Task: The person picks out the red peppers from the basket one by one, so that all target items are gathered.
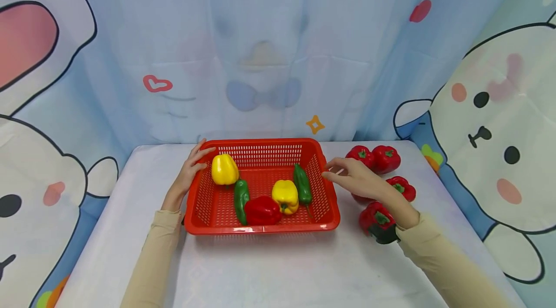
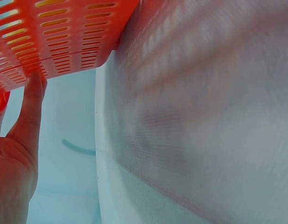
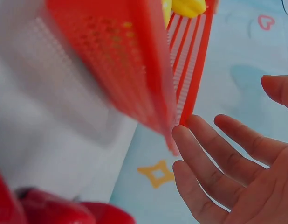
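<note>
A red plastic basket [image 1: 265, 146] with slotted walls holds two yellow bell peppers [image 1: 225, 170], two long green peppers [image 1: 241, 202] and one red bell pepper [image 1: 262, 210]. At its left end my left hand [image 1: 189, 173] holds the rim. One finger lies against the outer wall in the left wrist view, and part of another shows behind the rim. My right hand [image 1: 354, 177] is at the right end with fingers spread and nothing held. Its fingertips [image 3: 181, 133] come close to the basket's corner; I cannot tell whether they touch it.
Several red bell peppers [image 1: 385, 159] lie on the white-covered table [image 1: 269, 269] right of the basket, some partly hidden by my right arm. A blue cartoon-printed curtain [image 1: 260, 18] hangs behind the table and along both sides.
</note>
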Demonstrator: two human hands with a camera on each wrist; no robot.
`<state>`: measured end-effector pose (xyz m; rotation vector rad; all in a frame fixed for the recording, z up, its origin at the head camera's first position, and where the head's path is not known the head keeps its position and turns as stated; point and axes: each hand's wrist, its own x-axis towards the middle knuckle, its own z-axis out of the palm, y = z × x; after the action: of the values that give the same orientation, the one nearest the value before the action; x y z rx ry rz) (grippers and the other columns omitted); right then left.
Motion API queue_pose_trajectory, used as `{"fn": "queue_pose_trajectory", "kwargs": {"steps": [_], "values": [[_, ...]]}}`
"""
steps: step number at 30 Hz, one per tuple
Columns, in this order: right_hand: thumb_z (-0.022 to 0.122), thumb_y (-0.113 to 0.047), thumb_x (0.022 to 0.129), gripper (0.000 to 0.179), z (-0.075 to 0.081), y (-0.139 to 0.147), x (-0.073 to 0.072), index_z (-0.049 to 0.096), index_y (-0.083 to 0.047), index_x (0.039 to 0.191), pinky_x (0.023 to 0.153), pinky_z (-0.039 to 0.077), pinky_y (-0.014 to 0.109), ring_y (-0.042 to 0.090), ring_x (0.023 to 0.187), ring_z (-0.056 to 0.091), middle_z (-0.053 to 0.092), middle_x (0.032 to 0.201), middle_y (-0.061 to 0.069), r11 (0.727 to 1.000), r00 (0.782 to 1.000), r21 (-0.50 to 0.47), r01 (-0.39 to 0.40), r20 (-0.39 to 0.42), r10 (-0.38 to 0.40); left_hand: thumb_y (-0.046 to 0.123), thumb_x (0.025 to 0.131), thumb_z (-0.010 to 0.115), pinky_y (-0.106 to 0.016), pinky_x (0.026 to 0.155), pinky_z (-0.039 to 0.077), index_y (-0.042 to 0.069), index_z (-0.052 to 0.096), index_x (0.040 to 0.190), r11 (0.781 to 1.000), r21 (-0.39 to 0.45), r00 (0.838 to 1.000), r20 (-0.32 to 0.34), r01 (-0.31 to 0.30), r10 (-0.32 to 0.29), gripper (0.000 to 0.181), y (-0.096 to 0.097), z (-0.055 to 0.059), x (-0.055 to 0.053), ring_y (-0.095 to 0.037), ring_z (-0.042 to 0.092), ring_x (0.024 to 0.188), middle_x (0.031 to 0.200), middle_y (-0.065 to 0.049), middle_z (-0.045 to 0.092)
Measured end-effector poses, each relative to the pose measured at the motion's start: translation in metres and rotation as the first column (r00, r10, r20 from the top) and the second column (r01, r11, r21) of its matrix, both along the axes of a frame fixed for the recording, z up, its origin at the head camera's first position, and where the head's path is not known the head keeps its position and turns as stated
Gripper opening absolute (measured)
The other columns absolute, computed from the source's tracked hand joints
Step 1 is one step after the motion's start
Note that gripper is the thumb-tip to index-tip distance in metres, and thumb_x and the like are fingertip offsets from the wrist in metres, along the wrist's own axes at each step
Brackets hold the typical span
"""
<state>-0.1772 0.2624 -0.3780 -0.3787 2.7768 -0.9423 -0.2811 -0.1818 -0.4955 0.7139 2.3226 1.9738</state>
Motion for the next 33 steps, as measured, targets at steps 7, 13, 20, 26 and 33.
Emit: {"fn": "queue_pose_trajectory", "kwargs": {"steps": [7,13,20,26,33], "values": [[0.064,-0.037,0.094,0.042,-0.005,-0.031,-0.009,0.065,-0.005,0.121,0.080,0.055,0.039,0.025,0.100,0.060,0.067,0.112,0.009,0.997,0.997,-0.013,-0.081,-0.002,0.081,-0.003,0.095,0.041,-0.038,0.107,0.029,-0.012,0.044,0.140,1.000,0.005,1.000,0.009,0.007,-0.007,0.046,0.000,0.002,-0.001,-0.036,0.009,0.146,0.164,-0.017,0.007],[0.064,-0.034,0.093,0.042,-0.010,-0.062,-0.012,0.065,-0.001,0.120,0.078,0.054,0.036,0.022,0.093,0.062,0.069,0.105,0.007,0.984,0.984,0.020,-0.176,-0.006,0.176,-0.003,0.096,0.040,-0.025,0.102,0.032,-0.011,0.044,0.141,1.000,0.010,0.999,0.033,-0.001,0.001,0.046,0.000,0.002,-0.001,-0.032,0.009,0.147,0.164,-0.014,0.007],[0.064,-0.039,0.092,0.050,-0.015,-0.099,-0.012,0.062,-0.003,0.127,0.077,0.053,0.032,0.019,0.094,0.062,0.068,0.107,0.006,0.966,0.967,0.064,-0.252,0.054,0.249,-0.009,0.094,0.038,-0.022,0.100,0.031,-0.016,0.042,0.139,1.000,0.018,0.999,0.047,0.013,-0.014,0.045,0.004,0.016,0.008,-0.038,0.008,0.146,0.163,-0.020,0.006],[0.065,-0.041,0.091,0.054,-0.019,-0.128,-0.011,0.059,-0.004,0.130,0.071,0.052,0.029,0.014,0.085,0.061,0.069,0.100,0.003,0.942,0.954,0.152,-0.299,0.045,0.295,-0.007,0.094,0.038,-0.022,0.098,0.035,-0.015,0.042,0.139,1.000,0.006,0.998,0.057,0.016,-0.016,0.046,0.004,0.022,0.013,-0.039,0.011,0.145,0.163,-0.022,0.005],[0.065,-0.049,0.089,0.064,-0.023,-0.155,-0.010,0.056,-0.006,0.135,0.080,0.051,0.039,0.020,0.095,0.061,0.067,0.119,0.010,0.913,0.958,0.289,-0.287,0.063,0.281,-0.009,0.094,0.037,-0.027,0.103,0.033,-0.016,0.043,0.139,1.000,0.021,0.998,0.067,0.018,-0.020,0.046,0.005,0.029,0.018,-0.038,0.011,0.145,0.163,-0.021,0.006]]}}
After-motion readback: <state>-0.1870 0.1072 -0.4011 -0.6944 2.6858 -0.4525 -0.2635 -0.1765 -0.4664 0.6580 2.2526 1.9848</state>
